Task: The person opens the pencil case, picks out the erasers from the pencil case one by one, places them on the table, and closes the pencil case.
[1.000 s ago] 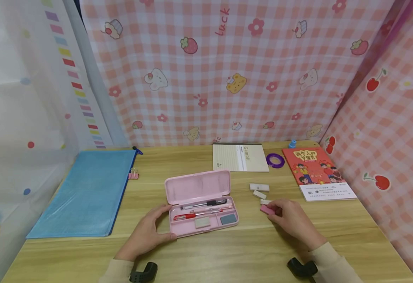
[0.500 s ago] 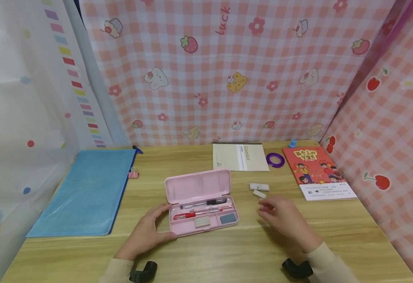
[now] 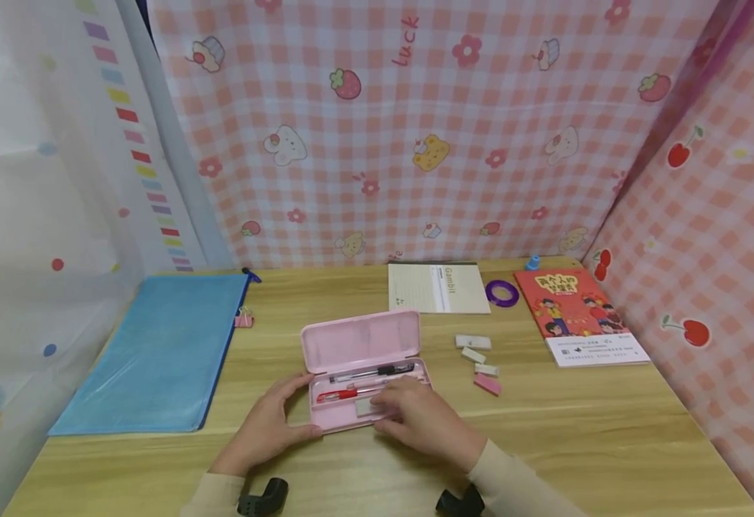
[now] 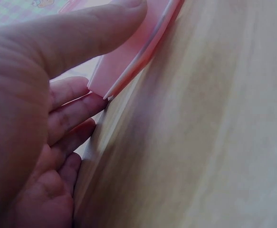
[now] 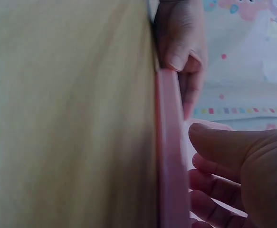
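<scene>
A pink pencil case [image 3: 360, 341] lies with its lid up on the wooden table. My left hand [image 3: 273, 424] holds its left end, thumb at the front corner and fingers at the side. Over the right half of the tray reaches my right hand [image 3: 425, 416], thumb and fingers apart around a pale eraser [image 3: 364, 408]. In the right wrist view this hand's thumb [image 5: 214, 142] is above the fingers, whose tips are partly hidden by the case wall. A black-capped pen [image 3: 370, 373] and a red pen [image 3: 338, 395] lie in the tray. The right compartment is hidden under the hand.
Right of the case lie white erasers [image 3: 473, 342] and a pink eraser [image 3: 488, 384]. Behind are a notebook [image 3: 416, 287], purple tape roll [image 3: 502, 293] and red book [image 3: 571, 309]. A blue folder [image 3: 151, 352] and pink binder clip [image 3: 244, 319] lie left.
My right hand has let go of the pink eraser, which now lies beside the white ones, and has moved left over the pencil case. The left hand stays at the case.
</scene>
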Demonstrator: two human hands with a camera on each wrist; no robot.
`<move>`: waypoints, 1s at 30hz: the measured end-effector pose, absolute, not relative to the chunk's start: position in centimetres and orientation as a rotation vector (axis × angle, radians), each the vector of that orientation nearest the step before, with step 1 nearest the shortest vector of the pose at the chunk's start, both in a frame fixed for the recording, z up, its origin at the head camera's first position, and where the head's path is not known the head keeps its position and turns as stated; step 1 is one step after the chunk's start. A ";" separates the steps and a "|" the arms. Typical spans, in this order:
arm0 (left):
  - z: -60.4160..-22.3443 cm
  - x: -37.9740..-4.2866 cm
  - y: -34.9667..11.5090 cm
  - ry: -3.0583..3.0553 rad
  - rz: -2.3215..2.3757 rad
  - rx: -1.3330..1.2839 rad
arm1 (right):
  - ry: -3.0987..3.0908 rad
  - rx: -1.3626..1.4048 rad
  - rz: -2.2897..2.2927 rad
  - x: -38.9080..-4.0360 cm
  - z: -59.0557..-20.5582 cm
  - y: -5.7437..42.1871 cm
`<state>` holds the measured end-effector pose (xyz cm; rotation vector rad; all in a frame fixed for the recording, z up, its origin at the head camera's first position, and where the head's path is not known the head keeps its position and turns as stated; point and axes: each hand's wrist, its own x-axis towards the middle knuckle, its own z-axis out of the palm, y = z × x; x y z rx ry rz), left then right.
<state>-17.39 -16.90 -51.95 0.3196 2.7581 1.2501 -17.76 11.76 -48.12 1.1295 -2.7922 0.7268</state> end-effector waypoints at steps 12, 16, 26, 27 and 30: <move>-52.1 -17.5 -16.8 2.740 1.245 0.293 | -2.771 1.110 0.711 -17.9 -48.9 10.7; -52.1 -17.5 -16.8 2.732 1.258 0.287 | -2.775 1.110 0.716 -17.9 -49.0 10.5; -52.0 -17.4 -16.9 2.734 1.276 0.297 | -2.781 1.100 0.672 -18.1 -49.1 9.7; -52.0 -17.4 -16.9 2.734 1.278 0.296 | -2.798 1.091 0.676 -18.1 -49.1 9.6; -51.9 -17.4 -16.9 2.733 1.277 0.294 | -2.842 1.060 0.683 -18.0 -49.0 9.4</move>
